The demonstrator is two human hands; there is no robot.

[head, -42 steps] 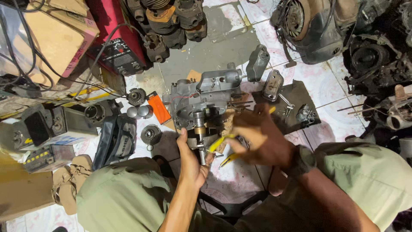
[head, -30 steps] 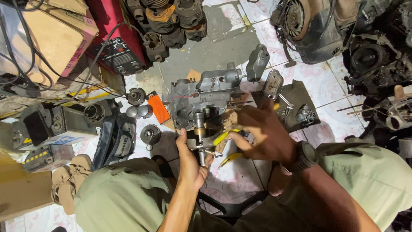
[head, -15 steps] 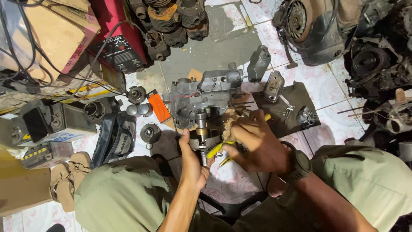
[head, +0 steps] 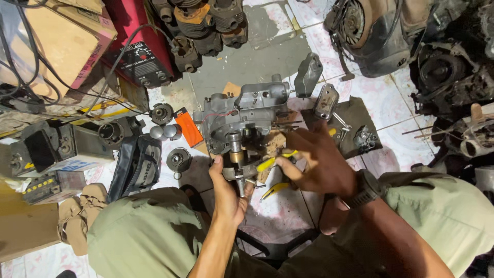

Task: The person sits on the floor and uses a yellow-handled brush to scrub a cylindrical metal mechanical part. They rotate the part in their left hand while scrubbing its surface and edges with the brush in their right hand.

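Note:
A grey metal engine case (head: 242,116) lies on the tiled floor between my knees. A steel shaft with a brass-coloured collar (head: 236,157) sticks out of it toward me. My left hand (head: 228,193) wraps the near end of that shaft. My right hand (head: 314,159), with a black watch on the wrist, grips yellow-handled pliers (head: 272,163) whose jaws meet the shaft just below the collar. One yellow handle (head: 275,189) pokes out below the hand.
An orange card (head: 188,129), a small gear (head: 179,160) and a black pouch (head: 138,167) lie left of the case. Grey covers (head: 326,100) rest on a dark mat (head: 360,116) at right. A red welder (head: 140,62), cylinders (head: 200,20) and old engines (head: 381,31) crowd the back.
My right hand swung in from the right with the pliers, dipped toward the shaft's near end, then lifted to the collar. My left hand has stayed around the shaft.

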